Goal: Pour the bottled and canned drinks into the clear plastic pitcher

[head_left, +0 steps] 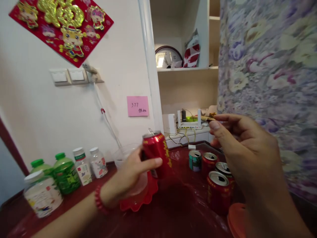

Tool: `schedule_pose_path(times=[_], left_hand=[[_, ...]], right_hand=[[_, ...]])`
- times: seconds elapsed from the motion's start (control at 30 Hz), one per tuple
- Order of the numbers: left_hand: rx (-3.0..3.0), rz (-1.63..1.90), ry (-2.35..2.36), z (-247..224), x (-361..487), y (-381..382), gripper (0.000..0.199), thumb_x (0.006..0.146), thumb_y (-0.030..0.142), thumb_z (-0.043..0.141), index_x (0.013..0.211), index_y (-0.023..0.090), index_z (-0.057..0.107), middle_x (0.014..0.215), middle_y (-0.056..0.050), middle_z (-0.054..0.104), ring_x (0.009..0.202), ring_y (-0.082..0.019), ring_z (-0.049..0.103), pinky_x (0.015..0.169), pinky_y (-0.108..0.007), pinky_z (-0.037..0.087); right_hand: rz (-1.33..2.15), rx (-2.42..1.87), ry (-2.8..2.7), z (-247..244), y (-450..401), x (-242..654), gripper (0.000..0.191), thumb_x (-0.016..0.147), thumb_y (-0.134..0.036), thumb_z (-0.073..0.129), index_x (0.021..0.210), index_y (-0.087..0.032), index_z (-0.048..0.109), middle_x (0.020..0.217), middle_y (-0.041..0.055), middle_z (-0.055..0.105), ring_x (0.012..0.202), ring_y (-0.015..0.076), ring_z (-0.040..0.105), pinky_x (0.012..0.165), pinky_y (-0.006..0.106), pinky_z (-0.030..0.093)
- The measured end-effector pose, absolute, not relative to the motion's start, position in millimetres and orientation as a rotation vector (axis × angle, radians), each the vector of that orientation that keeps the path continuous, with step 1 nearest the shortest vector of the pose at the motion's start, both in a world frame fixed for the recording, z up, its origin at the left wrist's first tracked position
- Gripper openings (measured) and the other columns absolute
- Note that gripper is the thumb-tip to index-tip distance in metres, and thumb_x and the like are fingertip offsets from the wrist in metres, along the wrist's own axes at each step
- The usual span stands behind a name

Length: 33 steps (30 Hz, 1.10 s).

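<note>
The dark red table (175, 205) stands by a wall. In the head view, I see the left hand (130, 172) wrapped around a red can (156, 150) near the red dish (135, 204). A loose thumb could drop it. Right of the dish, the right hand (250, 145) pinches something thin and brown (205, 118). The can looks shiny, with gold marks.

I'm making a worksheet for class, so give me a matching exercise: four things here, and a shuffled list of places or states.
1. Pink paper note
2. Round dark-rimmed clock
3. Small teal metal can
4. Left hand

A. On the white shelf
B. Around a red metal can
C. On the white wall
D. On the dark red table

Pairs: 1-C, 2-A, 3-D, 4-B
</note>
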<state>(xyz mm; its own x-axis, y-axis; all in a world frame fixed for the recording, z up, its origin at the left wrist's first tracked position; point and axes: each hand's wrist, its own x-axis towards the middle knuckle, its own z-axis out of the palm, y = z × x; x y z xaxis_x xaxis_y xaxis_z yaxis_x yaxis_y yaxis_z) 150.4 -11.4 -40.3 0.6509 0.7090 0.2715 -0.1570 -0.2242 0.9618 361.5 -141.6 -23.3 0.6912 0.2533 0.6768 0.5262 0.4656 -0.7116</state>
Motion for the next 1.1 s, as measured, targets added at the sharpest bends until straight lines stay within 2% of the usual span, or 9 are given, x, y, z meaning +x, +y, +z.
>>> schedule_pose_path(times=[0.13,0.27,0.43,0.57,0.67,0.93,1.1], left_hand=[[1.863,1.021,0.710,17.2,85.2,15.8,0.061,0.070,0.041,0.092,0.123,0.017,0.072,0.118,-0.011,0.079,0.107,-0.033,0.074,0.091,-0.046,0.060],[2.009,1.125,0.945,45.3,40.5,50.6,0.062,0.068,0.042,0.091,0.120,0.017,0.072,0.111,-0.009,0.080,0.101,-0.031,0.073,0.080,-0.039,0.058],[2.181,0.986,1.233,43.6,15.5,80.8,0.066,0.057,0.039,0.088,0.116,0.016,0.070,0.105,-0.009,0.080,0.097,-0.032,0.072,0.079,-0.039,0.057],[2.425,0.735,1.330,36.8,12.4,91.2,0.062,0.065,0.036,0.079,0.124,0.020,0.065,0.109,-0.007,0.078,0.097,-0.030,0.073,0.078,-0.036,0.056],[2.665,0.623,1.368,35.0,16.6,96.1,0.055,0.070,0.037,0.075,0.122,0.020,0.066,0.110,-0.008,0.076,0.097,-0.030,0.071,0.081,-0.038,0.054],[3.096,0.372,1.361,34.4,27.3,107.4,0.048,0.071,0.026,0.068,0.119,0.023,0.071,0.111,-0.009,0.074,0.097,-0.030,0.070,0.081,-0.038,0.052],[3.209,0.316,1.352,33.9,30.3,105.3,0.048,0.074,0.025,0.065,0.122,0.022,0.070,0.113,-0.010,0.074,0.099,-0.030,0.071,0.081,-0.037,0.051]], right_hand=[[-0.186,-1.171,-0.826,-24.6,-140.9,353.8,0.048,0.082,-0.065,0.078,0.109,-0.025,0.076,0.081,0.0031,0.068,0.062,0.0181,0.064,0.042,0.021,0.052],[-0.188,-1.220,-0.862,-28.7,-135.4,349.7,0.052,0.082,-0.072,0.076,0.111,-0.029,0.076,0.084,0.0029,0.071,0.062,0.0187,0.066,0.044,0.023,0.053],[-0.202,-1.274,-0.902,-33.8,-130.1,348.2,0.053,0.083,-0.074,0.073,0.113,-0.031,0.075,0.089,0.0028,0.074,0.063,0.0212,0.070,0.049,0.028,0.054],[-0.192,-1.316,-0.909,-34.8,-129.9,349.0,0.054,0.083,-0.076,0.071,0.114,-0.032,0.075,0.089,0.0013,0.074,0.064,0.0225,0.072,0.051,0.029,0.055],[-0.196,-1.303,-0.906,-34.2,-131.3,349.6,0.054,0.083,-0.075,0.072,0.114,-0.032,0.075,0.091,0.0013,0.075,0.065,0.0227,0.072,0.052,0.030,0.055],[-0.232,-1.319,-0.890,-27.7,-138.6,346.1,0.048,0.084,-0.071,0.072,0.108,-0.030,0.076,0.082,-0.0003,0.074,0.059,0.0212,0.070,0.054,0.031,0.053],[-0.272,-1.306,-0.927,-27.3,-137.9,345.8,0.043,0.087,-0.068,0.071,0.107,-0.030,0.076,0.082,0.0008,0.073,0.061,0.0218,0.069,0.056,0.033,0.053]])
